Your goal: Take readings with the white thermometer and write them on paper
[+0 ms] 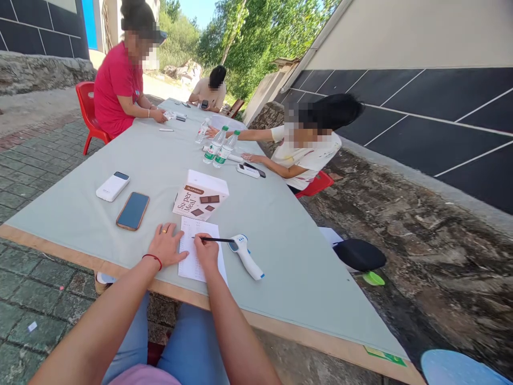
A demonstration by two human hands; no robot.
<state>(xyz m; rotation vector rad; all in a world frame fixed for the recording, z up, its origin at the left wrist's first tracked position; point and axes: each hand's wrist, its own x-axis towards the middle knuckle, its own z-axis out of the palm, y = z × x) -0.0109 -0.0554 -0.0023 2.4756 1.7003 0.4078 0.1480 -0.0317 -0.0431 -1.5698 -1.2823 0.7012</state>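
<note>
My right hand (206, 250) grips a dark pencil-like writing stick (216, 239), its tip resting on a white sheet of paper (191, 267) with rows of small marks. Spread flat, my left hand (166, 246) lies at the paper's left edge, fingertips on the sheet. Just beyond the paper stands a white and brown "Super Meal" box (204, 193). To the right of my right hand lies a white and blue infrared thermometer (247, 258). A phone (133, 210) and a white power bank (113, 186) lie to the left of the box.
Two water bottles (219, 147) with green caps stand farther down the table (296, 272). A person (308, 147) at the right reaches across it. Another person in red (118, 88) sits at the left, and one more (210, 91) at the far end.
</note>
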